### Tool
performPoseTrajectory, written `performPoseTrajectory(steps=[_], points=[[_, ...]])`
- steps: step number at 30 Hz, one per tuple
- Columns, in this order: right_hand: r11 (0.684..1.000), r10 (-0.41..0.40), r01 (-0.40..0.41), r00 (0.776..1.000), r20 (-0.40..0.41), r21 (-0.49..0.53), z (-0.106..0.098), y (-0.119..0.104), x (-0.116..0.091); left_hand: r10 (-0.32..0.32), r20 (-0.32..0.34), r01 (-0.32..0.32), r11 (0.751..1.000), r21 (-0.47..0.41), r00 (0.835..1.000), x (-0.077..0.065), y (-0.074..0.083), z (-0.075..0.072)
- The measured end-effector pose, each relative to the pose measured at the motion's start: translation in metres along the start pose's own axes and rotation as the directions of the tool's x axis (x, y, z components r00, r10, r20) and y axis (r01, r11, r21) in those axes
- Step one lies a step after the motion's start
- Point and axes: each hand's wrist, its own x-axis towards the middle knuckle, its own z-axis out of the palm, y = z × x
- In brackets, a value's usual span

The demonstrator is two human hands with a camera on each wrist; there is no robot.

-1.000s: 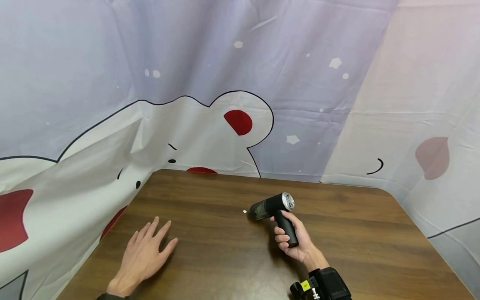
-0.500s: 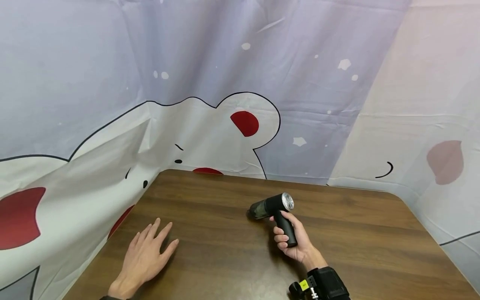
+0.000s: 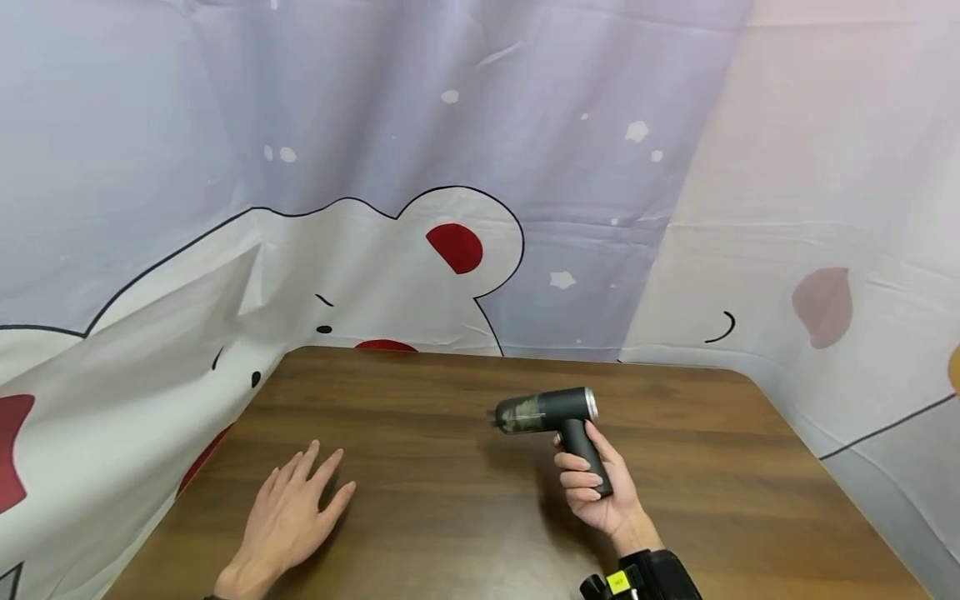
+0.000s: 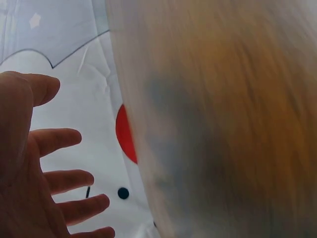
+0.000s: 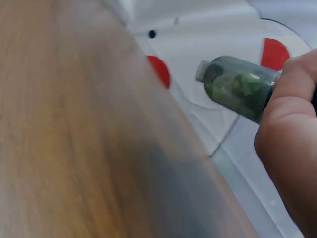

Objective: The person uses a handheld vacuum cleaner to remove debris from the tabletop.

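Note:
My right hand grips the handle of a black handheld vacuum cleaner, fingers curled round it. The vacuum is held nearly level above the wooden table, its nozzle toward the left and its shadow below. Through its see-through dust cup, pale green scraps show in the right wrist view. The silver-rimmed rear end points right. At the left of the table, my left hand is spread palm down with nothing in it. Its fingers also appear apart in the left wrist view.
A printed cloth with white cartoon animals and red patches hangs along the table's far and left sides and continues round to the right. A black wrist camera mount sits on the right forearm.
A small white scrap at the vacuum's nozzle is gone from sight after the first frame. The vacuum's tilted nozzle has come up to nearly level. The left hand stays put; the head view shifts.

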Motion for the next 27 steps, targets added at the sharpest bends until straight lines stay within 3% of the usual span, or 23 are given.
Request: performPoseTrajectory(steps=[3,6,19,27], points=[[0.998,-0.045,0.041,0.994,0.103,0.039,0.006,-0.001,-0.005,0.022,0.006,-0.022,1.0,0.0,1.0,0.005,0.002,0.003],[0.994,-0.083,0.072,0.986,0.144,0.082,0.01,-0.001,-0.01,0.035,0.0,-0.035,0.999,-0.005,0.999,0.007,0.004,0.005],[0.972,-0.143,0.119,0.984,0.108,0.201,0.014,0.0,-0.037,0.078,0.001,-0.078,0.997,-0.022,0.997,0.015,0.012,0.01],[0.983,-0.158,0.147,0.983,0.097,0.11,0.023,0.004,-0.047,0.101,0.002,-0.101,0.995,-0.02,0.995,0.02,0.022,0.015]])
